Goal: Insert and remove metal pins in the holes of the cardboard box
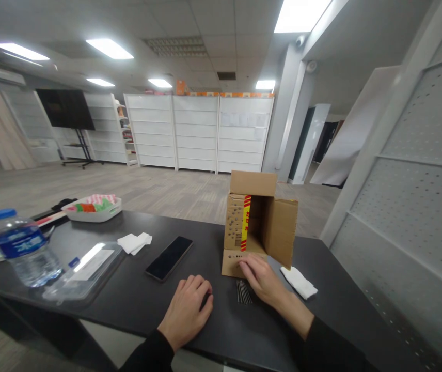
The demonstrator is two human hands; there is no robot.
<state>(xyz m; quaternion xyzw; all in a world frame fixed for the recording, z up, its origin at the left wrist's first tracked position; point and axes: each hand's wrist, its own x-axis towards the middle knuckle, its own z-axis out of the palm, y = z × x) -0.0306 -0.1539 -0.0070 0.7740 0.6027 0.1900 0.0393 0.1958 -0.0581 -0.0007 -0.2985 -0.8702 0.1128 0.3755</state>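
Observation:
An open cardboard box (233, 227) lies on its side on the dark table, its opening facing me and its flaps spread. My right hand (258, 276) is over the box's lower flap (231, 264), thumb and fingers pinched together; what they hold, if anything, is too small to make out. Several dark dots mark that flap, and several more dot the left one. Just in front of the flap, a row of thin metal pins (244, 292) lies on the table. My left hand (190, 307) rests palm down on the tabletop, fingers loosely bent, thumb apart, with nothing visible in it.
Left of my hands are a black phone (169, 258), white tissues (134, 243), a clear plastic case (89, 271), a water bottle (25, 248) and a white basket (94, 213). Another folded tissue (299, 282) lies right of the box. A perforated panel (407, 217) stands at the right.

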